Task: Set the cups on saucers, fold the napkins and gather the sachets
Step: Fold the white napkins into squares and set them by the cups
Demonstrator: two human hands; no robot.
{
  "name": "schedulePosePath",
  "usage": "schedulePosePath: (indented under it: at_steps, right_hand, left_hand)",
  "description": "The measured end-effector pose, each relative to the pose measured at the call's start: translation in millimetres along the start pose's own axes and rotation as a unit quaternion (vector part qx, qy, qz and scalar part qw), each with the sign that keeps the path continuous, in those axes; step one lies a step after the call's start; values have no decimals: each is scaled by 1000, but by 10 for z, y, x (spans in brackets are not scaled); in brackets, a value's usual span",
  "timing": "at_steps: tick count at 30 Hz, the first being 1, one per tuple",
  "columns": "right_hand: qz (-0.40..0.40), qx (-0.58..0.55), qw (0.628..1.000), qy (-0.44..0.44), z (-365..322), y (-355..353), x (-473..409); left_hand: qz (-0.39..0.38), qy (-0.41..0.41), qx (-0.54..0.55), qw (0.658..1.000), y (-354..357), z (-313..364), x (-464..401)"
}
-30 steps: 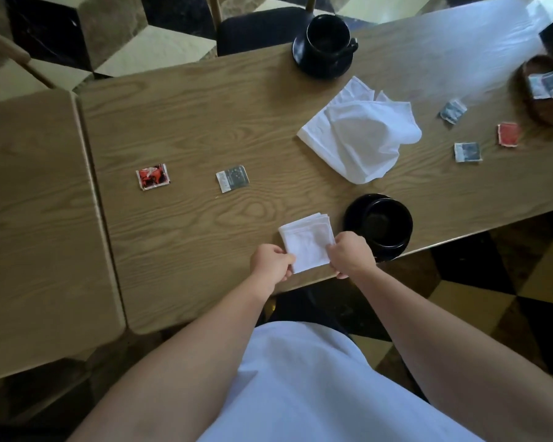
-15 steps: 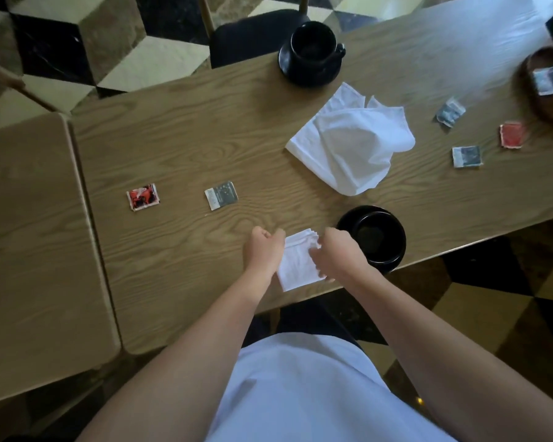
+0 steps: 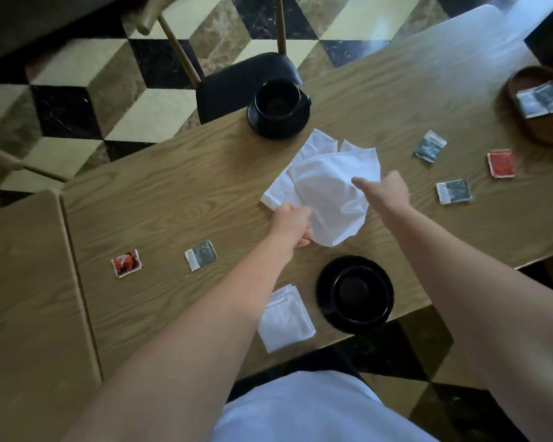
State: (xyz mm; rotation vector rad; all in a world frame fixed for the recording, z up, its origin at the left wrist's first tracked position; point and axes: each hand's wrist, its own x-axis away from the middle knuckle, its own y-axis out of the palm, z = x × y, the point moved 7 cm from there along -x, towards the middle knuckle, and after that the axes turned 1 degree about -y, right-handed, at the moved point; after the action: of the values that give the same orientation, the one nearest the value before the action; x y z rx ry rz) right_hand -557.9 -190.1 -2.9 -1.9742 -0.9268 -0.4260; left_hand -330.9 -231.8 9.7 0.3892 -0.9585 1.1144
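1. head view: the left hand (image 3: 292, 223) is closed on the near edge of the loose napkin (image 3: 326, 189) in the middle of the desk (image 3: 173, 193).
2. the right hand (image 3: 387, 189) is over the napkin's right side with one finger out; i cannot tell if it holds the cloth.
3. the folded napkin (image 3: 286, 319) lies at the near edge, just beside a cup (image 3: 356, 290) on its saucer (image 3: 323, 282).
4. a far cup (image 3: 278, 100) sits on a saucer too.
5. sachets lie apart: a red one (image 3: 126, 263) and a grey one (image 3: 201, 255) on the left.
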Motion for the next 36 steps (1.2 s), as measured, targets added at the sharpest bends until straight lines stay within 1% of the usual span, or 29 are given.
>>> schedulePosePath:
  at_steps: [2,4,6,7,9,11,13,15,16,17,19,22,23,24,25,26,27,28,29,30,31,32,34,35,36]
  right_hand:
    - [17,42,998,-39,-123,-4,-36]
    - [34,33,994,-94,-281,-1,50]
    - [16,17,986,-166,-461,46,223]
    - [11,37,975,-220,-554,66,339]
    - [8,103,934,-343,-718,123,660]
    - [-23,129,883,-451,-774,208,999]
    - [-69,152,840,-516,-688,285,1283]
    - [-95,153,816,-549,-540,302,1461]
    - [-93,148,813,-555,-473,293,1513]
    - [-83,139,820,-549,-401,286,1525]
    - [-46,127,850,-510,-246,258,1516]
    - [12,121,905,-408,-28,162,1469]
    - [15,79,925,-370,32,124,1468]
    - [5,-3,946,-325,103,90,1462]
    - [-10,-119,958,-260,175,70,1450]
    - [-39,-247,956,-152,298,119,1435]
    - [-76,-351,933,-1,467,250,1471]
    - [-116,-434,885,125,608,408,1581]
    - [-137,-485,844,183,684,514,1689]
    - [-150,-509,823,203,709,581,1767]
    - [-157,-519,817,194,676,618,1839]
    - [-165,-524,819,162,598,625,1892]
    - [-176,-495,847,83,390,585,2005]
    - [-182,-466,863,64,312,581,2048]
    - [-187,-443,874,64,261,586,2104]
  left_hand:
    - [1,3,11,1000,71,129,-47]
    - [-6,10,33,999,126,259,-73]
    - [-17,5,55,998,162,370,-90]
    - [-25,-8,77,997,175,413,-95]
    - [-61,-55,148,986,182,477,-69]
    - [-93,-99,225,965,124,510,-50]
    - [-92,-130,273,949,-4,464,-29]
    - [-65,-137,229,962,-138,360,-27]
    - [-56,-138,196,969,-176,300,-20]
    - [-56,-138,182,972,-187,248,-9]
    - [-63,-132,195,970,-180,157,20]
    - [-70,-109,250,960,-186,71,74]
    - [-72,-103,265,956,-192,27,94]
    - [-74,-99,283,951,-192,-19,123]
    - [-79,-95,304,945,-178,-58,159]
    - [-84,-93,326,937,-157,-96,209]
    - [-91,-91,350,928,-127,-128,269]
    - [-96,-92,378,916,-95,-162,329]
    - [-97,-95,405,904,-64,-201,381]
    - [-95,-97,431,892,-36,-237,413]
    - [-92,-97,452,882,-21,-274,441]
    - [-86,-96,468,874,-17,-304,471]
    - [-73,-86,480,870,-51,-339,543]
    - [-72,-80,476,873,-73,-336,579]
    - [-77,-75,466,878,-98,-336,611]
